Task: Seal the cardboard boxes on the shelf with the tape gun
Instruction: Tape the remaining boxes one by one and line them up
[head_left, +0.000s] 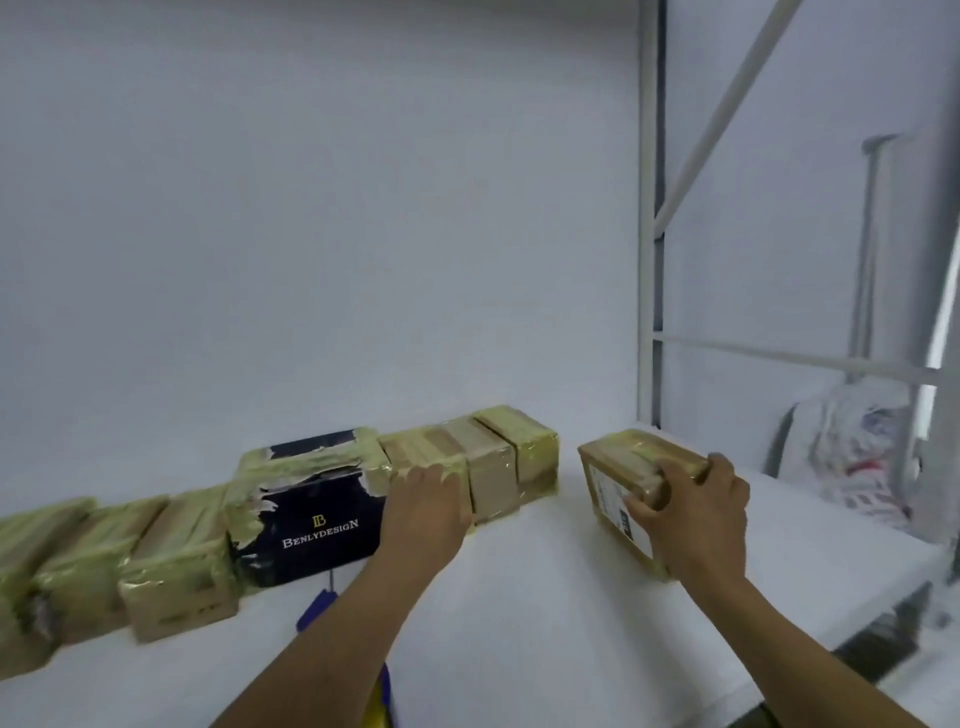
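At the bottom edge of the frame, between the two bare forearms, a blue-and-yellow thing (383, 693) pokes in, too blurred to name. Just above it a blue object (318, 605) lies on the white shelf (545, 597), its right end hidden by the left forearm. Whether either one is the tape gun cannot be told.

Further in, the left hand (423, 501) rests on a tan box (415, 449) at centre frame, with its fingers fairly straight and laid over the box's top edge. That box belongs to a row of boxes (176, 566) wrapped in yellowish tape, running from the lower left up to the centre. A dark box (317, 519) printed BENLYDESIGN stands in the row, touching the tan box's left side.

Right of centre, apart from the row, the right hand (698, 512) grips a lone box (610, 483). Its fingers are curled over the top edge and its thumb is against the labelled front. The box is tilted on the shelf.

Behind everything is a plain white wall (311, 234). At upper right a pale metal upright (647, 260) and a slanting brace (727, 109) frame the shelf's end. Beyond them, at the right edge, sits a white sack (852, 457).
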